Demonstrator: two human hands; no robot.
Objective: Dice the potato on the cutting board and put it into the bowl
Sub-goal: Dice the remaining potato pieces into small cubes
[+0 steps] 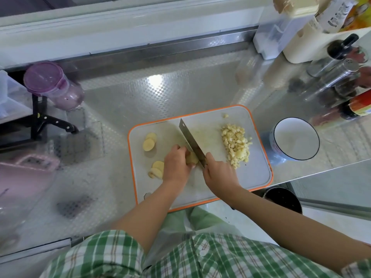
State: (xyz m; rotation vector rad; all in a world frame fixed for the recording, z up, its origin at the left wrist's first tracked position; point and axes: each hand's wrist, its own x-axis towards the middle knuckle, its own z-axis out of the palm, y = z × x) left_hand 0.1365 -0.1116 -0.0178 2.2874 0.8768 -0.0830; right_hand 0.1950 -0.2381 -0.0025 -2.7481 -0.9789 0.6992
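Fingers (pixel 181 151) of the left hand (pixel 176 167) are curling round pale yellow potato slices (pixel 191 158), right hand (pixel 218 173) gripping a broad steel cleaver (pixel 189 140); dicing, probably needing another downward chop.

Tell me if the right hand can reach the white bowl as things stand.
Probably yes, once free: the bowl stands just right of the cutting board, nothing between, but the right hand now grips the cleaver.

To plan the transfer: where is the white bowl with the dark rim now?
In the head view, the white bowl with the dark rim stands on the steel counter, just right of the orange-edged cutting board.
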